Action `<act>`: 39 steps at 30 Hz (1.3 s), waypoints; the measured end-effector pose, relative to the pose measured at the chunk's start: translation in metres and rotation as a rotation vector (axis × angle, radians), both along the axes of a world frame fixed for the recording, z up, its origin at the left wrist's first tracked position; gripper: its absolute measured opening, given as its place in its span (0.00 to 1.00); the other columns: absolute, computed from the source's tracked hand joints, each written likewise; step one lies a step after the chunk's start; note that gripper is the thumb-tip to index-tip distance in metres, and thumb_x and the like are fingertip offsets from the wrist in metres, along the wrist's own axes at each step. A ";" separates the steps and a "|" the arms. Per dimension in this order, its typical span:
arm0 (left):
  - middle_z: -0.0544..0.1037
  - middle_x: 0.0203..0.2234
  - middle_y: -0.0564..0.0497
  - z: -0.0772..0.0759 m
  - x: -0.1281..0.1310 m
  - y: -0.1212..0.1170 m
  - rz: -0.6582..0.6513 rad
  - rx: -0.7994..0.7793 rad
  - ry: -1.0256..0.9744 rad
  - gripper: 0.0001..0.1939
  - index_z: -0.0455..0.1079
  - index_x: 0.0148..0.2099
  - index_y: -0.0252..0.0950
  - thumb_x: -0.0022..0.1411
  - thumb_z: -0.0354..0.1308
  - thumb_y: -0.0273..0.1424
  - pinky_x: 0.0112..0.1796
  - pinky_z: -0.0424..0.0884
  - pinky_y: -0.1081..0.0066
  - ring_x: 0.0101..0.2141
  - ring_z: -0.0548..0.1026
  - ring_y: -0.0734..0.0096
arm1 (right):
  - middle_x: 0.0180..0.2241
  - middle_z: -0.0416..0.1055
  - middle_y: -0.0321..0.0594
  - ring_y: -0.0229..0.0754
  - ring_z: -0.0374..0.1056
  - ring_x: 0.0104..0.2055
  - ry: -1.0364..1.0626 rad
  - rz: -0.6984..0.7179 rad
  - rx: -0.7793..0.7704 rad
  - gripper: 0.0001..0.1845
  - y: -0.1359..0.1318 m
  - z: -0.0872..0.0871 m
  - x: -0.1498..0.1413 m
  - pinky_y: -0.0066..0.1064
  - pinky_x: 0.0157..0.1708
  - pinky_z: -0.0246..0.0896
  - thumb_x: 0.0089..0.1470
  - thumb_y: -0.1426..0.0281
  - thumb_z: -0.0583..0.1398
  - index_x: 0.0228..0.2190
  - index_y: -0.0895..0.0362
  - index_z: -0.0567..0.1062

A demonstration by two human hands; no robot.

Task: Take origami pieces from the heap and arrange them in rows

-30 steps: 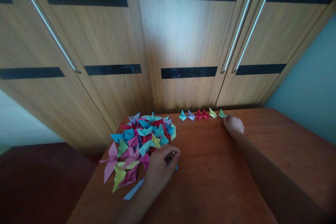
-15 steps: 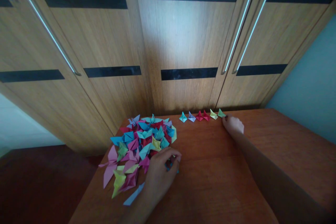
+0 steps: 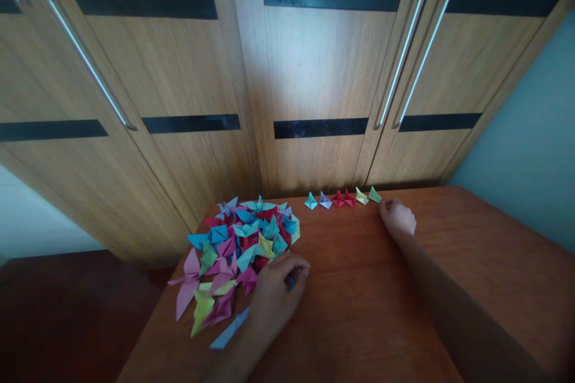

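A heap of folded paper pieces (image 3: 238, 245) in pink, blue, green and yellow lies on the left of a wooden table (image 3: 359, 299). My left hand (image 3: 278, 287) rests at the heap's right edge, fingers curled on a small blue and red folded piece (image 3: 293, 279). Along the table's far edge stands a row of small folded pieces (image 3: 341, 198). My right hand (image 3: 398, 218) is curled just right of the green piece (image 3: 374, 194) ending that row; I cannot see anything in it.
Wooden wardrobe doors (image 3: 314, 72) with long metal handles (image 3: 399, 57) rise right behind the table's far edge. A blue paper strip (image 3: 229, 329) lies near the table's front left. A pale blue wall (image 3: 530, 149) stands at the right.
Both hands stay nearly where they were. The view has shifted slightly.
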State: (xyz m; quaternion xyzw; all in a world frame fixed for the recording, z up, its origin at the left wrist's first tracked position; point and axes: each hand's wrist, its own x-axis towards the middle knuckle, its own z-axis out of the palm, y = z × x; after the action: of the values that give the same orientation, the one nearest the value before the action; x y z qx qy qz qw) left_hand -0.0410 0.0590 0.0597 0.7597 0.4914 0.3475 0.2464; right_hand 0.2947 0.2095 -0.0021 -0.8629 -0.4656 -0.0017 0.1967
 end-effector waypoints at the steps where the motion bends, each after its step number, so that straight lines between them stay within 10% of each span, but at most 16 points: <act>1: 0.76 0.31 0.52 0.000 0.000 0.000 -0.004 0.011 0.007 0.09 0.71 0.33 0.38 0.58 0.49 0.24 0.34 0.66 0.74 0.31 0.73 0.72 | 0.33 0.74 0.51 0.52 0.71 0.39 0.012 -0.024 0.003 0.22 -0.004 0.000 -0.002 0.36 0.35 0.63 0.57 0.57 0.49 0.40 0.57 0.74; 21: 0.76 0.39 0.46 0.020 -0.078 0.030 0.306 0.131 0.646 0.12 0.71 0.42 0.39 0.61 0.49 0.33 0.41 0.65 0.67 0.42 0.72 0.60 | 0.30 0.75 0.38 0.43 0.70 0.33 0.030 0.387 -0.021 0.14 -0.077 0.001 -0.082 0.26 0.26 0.52 0.57 0.60 0.51 0.33 0.51 0.74; 39: 0.78 0.39 0.49 0.021 -0.079 0.033 0.229 0.094 0.600 0.11 0.72 0.42 0.41 0.59 0.50 0.29 0.44 0.65 0.68 0.43 0.73 0.62 | 0.28 0.74 0.34 0.39 0.69 0.33 0.151 0.473 -0.013 0.09 -0.079 0.009 -0.083 0.25 0.26 0.50 0.55 0.64 0.53 0.31 0.51 0.73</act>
State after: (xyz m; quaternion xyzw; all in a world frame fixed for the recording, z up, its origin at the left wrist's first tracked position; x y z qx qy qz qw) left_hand -0.1198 0.0916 0.0810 0.7784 0.6080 0.1557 0.0145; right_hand 0.2118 0.1309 0.0066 -0.7288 -0.6386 0.1122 0.2202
